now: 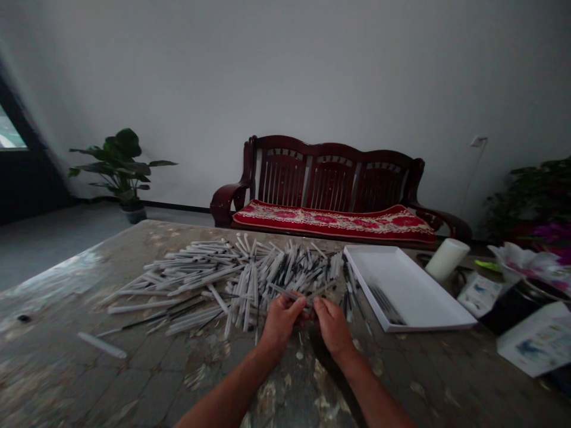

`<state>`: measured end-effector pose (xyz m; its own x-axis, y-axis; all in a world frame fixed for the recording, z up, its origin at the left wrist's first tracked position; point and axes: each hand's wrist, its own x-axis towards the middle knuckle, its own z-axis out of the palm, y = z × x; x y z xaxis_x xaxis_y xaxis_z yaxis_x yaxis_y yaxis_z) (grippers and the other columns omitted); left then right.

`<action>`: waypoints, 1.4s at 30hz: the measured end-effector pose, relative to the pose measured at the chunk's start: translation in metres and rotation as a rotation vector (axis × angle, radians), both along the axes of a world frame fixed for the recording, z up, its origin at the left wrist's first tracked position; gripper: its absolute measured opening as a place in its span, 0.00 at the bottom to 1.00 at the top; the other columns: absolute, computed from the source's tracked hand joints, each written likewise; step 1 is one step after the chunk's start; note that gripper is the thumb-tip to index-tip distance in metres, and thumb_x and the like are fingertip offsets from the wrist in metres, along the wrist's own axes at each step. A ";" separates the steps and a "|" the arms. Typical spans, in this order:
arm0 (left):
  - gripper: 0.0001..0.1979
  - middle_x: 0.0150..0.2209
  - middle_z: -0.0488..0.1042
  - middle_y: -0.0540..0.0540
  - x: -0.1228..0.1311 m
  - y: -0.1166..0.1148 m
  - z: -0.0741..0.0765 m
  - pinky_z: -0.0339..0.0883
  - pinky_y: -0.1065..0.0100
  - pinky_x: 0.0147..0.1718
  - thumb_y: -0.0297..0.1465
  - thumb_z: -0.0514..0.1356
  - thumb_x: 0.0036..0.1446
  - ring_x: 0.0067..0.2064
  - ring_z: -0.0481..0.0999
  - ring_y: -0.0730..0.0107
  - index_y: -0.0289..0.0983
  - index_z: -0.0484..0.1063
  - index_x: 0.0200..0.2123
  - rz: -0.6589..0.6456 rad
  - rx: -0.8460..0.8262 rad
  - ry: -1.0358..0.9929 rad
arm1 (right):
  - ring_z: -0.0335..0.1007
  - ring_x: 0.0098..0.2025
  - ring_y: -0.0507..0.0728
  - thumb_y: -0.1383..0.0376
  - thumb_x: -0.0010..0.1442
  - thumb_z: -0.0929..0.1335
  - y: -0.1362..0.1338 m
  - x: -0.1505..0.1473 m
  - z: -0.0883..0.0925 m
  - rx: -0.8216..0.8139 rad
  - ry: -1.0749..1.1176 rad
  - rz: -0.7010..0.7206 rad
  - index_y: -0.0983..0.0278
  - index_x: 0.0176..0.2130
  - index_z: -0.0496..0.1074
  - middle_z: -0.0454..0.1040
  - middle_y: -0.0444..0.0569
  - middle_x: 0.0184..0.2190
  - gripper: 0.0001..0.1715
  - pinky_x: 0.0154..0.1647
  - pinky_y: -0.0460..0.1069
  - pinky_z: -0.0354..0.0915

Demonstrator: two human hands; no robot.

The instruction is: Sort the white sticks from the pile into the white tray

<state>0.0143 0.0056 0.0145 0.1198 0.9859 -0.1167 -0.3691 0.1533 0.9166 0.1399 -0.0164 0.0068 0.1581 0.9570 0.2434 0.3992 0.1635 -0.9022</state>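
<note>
Both hands meet over the table in front of a wide heap of pen parts (196, 267), made up of whitish translucent barrels and thin dark pieces. My left hand (282, 318) is closed, with thumb and fingers pinching a slim translucent pen barrel (280, 289) that points up to the left. Close beside it, my right hand (331, 326) is closed in a pinch; what lies in its fingertips is too small and dim to make out. To the right, a shallow white tray (414, 285) holds several slim dark-ended pens (386, 303) along its left side.
A loose barrel (102, 345) and a small black piece (24, 318) lie at the table's left. Right of the tray are a white roll (447, 260), small printed boxes (537, 339) and a flower-shaped dish (526, 261). A wooden bench (332, 172) stands behind the table.
</note>
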 end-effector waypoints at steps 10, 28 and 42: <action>0.21 0.20 0.66 0.53 -0.008 0.002 -0.002 0.56 0.73 0.21 0.50 0.58 0.54 0.22 0.63 0.73 0.37 0.75 0.31 -0.004 0.218 0.189 | 0.75 0.44 0.60 0.67 0.60 0.62 0.036 0.068 0.000 -0.080 -0.557 -0.258 0.60 0.42 0.75 0.80 0.52 0.41 0.15 0.42 0.50 0.64; 0.17 0.37 0.79 0.43 -0.005 0.000 -0.019 0.68 0.67 0.38 0.32 0.55 0.54 0.37 0.77 0.62 0.34 0.77 0.44 -0.131 0.329 0.646 | 0.73 0.46 0.62 0.76 0.59 0.61 0.055 0.073 0.013 -0.165 -1.041 -0.102 0.67 0.39 0.76 0.77 0.60 0.42 0.16 0.45 0.51 0.62; 0.17 0.47 0.80 0.44 -0.006 0.001 -0.020 0.64 0.66 0.52 0.31 0.56 0.55 0.51 0.76 0.60 0.38 0.78 0.46 -0.148 0.362 0.804 | 0.72 0.31 0.58 0.53 0.46 0.71 0.012 0.053 -0.001 -0.023 0.330 -0.249 0.62 0.35 0.73 0.76 0.46 0.28 0.18 0.30 0.49 0.67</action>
